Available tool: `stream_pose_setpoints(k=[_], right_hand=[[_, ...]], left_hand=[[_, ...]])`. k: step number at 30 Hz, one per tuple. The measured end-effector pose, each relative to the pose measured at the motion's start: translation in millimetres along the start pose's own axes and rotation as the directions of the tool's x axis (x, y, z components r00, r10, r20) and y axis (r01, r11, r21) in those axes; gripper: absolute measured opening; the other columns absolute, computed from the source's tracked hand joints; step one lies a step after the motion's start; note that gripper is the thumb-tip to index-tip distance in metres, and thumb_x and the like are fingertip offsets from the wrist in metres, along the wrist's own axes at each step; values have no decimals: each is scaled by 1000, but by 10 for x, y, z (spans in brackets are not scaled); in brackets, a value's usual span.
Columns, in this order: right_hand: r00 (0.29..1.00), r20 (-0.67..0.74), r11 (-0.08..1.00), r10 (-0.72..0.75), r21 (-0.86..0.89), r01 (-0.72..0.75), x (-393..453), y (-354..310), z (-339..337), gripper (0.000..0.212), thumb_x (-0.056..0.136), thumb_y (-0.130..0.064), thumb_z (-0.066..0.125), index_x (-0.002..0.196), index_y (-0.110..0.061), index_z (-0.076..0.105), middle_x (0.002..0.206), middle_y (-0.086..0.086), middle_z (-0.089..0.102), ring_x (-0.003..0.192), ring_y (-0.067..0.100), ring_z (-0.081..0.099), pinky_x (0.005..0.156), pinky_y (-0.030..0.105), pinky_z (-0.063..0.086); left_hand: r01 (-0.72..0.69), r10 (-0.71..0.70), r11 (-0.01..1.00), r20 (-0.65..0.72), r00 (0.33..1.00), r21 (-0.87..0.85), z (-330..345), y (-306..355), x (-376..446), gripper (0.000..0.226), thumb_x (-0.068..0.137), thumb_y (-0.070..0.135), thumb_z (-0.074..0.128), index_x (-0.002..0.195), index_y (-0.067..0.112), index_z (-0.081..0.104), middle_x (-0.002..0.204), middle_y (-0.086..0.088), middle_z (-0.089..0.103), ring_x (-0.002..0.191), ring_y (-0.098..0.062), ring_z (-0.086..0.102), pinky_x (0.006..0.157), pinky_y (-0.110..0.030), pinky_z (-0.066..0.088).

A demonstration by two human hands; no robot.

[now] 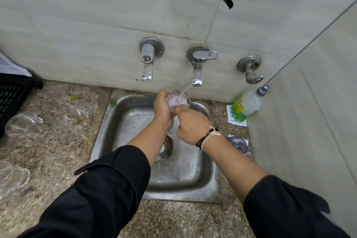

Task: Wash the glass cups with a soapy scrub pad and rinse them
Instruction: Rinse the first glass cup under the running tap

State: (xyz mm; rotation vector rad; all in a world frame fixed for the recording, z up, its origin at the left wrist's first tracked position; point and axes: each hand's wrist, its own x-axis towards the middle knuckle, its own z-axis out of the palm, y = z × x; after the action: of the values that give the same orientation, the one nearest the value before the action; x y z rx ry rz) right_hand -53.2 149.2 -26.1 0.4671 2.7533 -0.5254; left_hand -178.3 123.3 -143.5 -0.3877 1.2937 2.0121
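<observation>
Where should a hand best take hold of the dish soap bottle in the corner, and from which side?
Grip the dish soap bottle around its clear middle, coming from the sink side with the right hand. It leans into the wall corner, cap up and to the right, so only that side is open.

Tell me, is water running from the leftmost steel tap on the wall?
No, the leftmost steel tap is dry; the stream falls from the middle steel tap into the clear glass cup.

We see soft, even light, faint shadows, glare on the taps (197,67), slight blur and bowed wide-angle edges.
</observation>
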Motion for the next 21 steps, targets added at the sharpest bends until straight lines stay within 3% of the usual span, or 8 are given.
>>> stream_pose_setpoints(k=[3,8,14,17,21], right_hand=[[1000,-24,999,18,31,-17,-73,-19,-9,66,82,-13,54,147,-18,39,148,4,45,115,35,61,92,49,53],[998,-19,997,57,51,-56,-14,-61,28,51,81,-14,51,132,-13,50,131,10,56,111,36,62,89,47,53],[998,-20,996,59,63,-58,52,-88,80,28,84,-14,52,111,-11,54,114,12,63,102,35,63,73,36,45],[999,-24,999,25,49,-24,27,-121,113,26,83,-14,52,108,-9,53,111,14,61,98,36,62,69,34,37],[998,-40,998,46,50,-44,64,-116,82,29,84,-16,52,112,-10,54,113,13,64,96,35,64,68,34,38]], left_hand=[[-17,17,1000,-26,1000,-9,-15,21,45,37,57,43,65,77,13,59,89,-16,55,81,-31,56,76,-45,47],[-23,23,1000,-21,1000,3,6,-34,-124,29,52,42,63,65,16,56,77,-10,54,77,-27,53,70,-41,46],[3,-3,1000,-24,1000,10,-95,-101,-111,51,55,47,65,90,10,64,93,-15,59,86,-30,56,79,-45,48],[6,-3,999,-71,997,35,-146,-85,-92,40,54,46,66,78,14,64,85,-11,60,85,-27,55,79,-42,46],[-14,16,999,-59,998,32,-85,-29,-176,35,53,46,65,72,17,62,80,-8,57,82,-26,52,76,-41,45]])
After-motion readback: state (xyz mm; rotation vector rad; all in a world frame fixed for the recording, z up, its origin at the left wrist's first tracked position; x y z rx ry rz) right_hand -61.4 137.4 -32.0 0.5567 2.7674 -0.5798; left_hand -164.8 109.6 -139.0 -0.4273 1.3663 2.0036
